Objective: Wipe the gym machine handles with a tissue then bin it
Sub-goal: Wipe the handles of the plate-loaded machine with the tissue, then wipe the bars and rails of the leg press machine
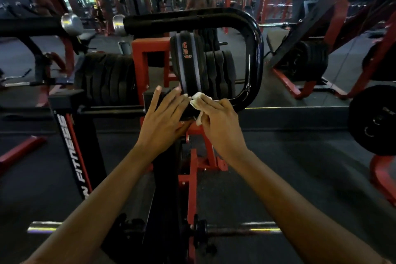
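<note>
The black looped handle (252, 49) curves up and over the stack of weight plates (201, 68), and only its lower bar is being touched, so the likeliest slip is that the long top bar above the plates gets skipped; I see no bin, so the tissue could end up dropped on the floor. The right hand (216, 120) sits at the lower bar, fingers pinching the crumpled white tissue (198, 103) against it just below the plates. The left hand (167, 118) lies flat and spread on the bar's left end, bracing, where it may block the wipe
</note>
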A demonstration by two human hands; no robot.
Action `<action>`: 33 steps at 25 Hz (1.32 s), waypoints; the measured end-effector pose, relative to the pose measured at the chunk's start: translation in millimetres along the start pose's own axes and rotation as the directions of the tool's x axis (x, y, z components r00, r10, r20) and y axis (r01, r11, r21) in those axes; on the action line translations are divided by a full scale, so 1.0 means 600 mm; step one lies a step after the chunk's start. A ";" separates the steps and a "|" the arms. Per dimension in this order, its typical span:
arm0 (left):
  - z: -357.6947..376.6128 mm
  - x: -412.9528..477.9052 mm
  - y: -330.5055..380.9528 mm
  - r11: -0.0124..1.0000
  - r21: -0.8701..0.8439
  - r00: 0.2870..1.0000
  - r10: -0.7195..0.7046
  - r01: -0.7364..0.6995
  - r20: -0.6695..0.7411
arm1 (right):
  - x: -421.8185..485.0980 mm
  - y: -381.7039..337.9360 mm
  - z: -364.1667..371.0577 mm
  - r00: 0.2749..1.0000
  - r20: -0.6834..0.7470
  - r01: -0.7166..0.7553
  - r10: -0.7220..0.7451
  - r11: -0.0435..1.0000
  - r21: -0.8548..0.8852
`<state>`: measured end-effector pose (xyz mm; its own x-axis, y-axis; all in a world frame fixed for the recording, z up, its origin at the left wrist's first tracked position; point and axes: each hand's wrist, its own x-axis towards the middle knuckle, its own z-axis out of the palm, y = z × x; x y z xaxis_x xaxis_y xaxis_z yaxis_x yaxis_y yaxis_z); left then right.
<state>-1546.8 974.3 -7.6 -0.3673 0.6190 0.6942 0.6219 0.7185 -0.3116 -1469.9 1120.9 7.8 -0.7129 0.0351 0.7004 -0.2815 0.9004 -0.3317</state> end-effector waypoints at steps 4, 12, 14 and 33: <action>-0.044 -0.073 0.013 0.965 -0.209 0.987 -0.163 0.158 -0.006 | -0.002 -0.021 -0.003 0.993 0.017 0.113 -0.118 0.974 0.195; -0.117 -0.194 0.073 0.795 -0.168 0.808 -0.543 0.582 0.229 | -0.045 -0.021 0.003 0.943 0.211 0.120 -0.258 0.854 0.505; -0.128 -0.222 0.118 0.728 -0.118 0.727 -0.630 0.675 0.272 | -0.059 -0.006 0.001 0.909 0.286 0.097 -0.302 0.823 0.560; -0.432 -0.382 0.868 -0.438 0.401 -0.461 -0.886 0.805 -0.043 | -0.412 -0.021 -0.125 0.268 0.323 0.012 -0.908 0.338 0.941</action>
<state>-959.8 1124.5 -160.8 -0.3525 -0.9357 -0.0163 -0.8454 0.3109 0.4343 -1241.9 1133.6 -114.0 -0.1426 -0.9479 0.2850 -0.7080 -0.1035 -0.6985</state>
